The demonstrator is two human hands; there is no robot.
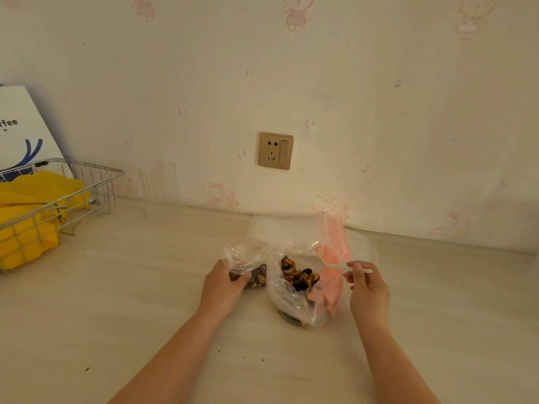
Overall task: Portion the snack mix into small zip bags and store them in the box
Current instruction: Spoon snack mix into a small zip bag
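Observation:
A large clear bag of snack mix (297,287) lies open on the counter, brown nuts and dark pieces showing at its mouth. Left of it my left hand (226,282) grips a small clear zip bag (248,260) that holds a few pieces at its bottom. My right hand (366,287) pinches the handle of a white plastic spoon (323,264), whose bowl hangs over the large bag's mouth. A stack of empty zip bags with red strips (335,237) lies behind the large bag.
A wire basket (87,182) with yellow items stands at the far left, a white paper bag (20,126) behind it. A clear acrylic holder (159,182) stands against the wall. A wall socket (275,150) sits above the counter (131,287).

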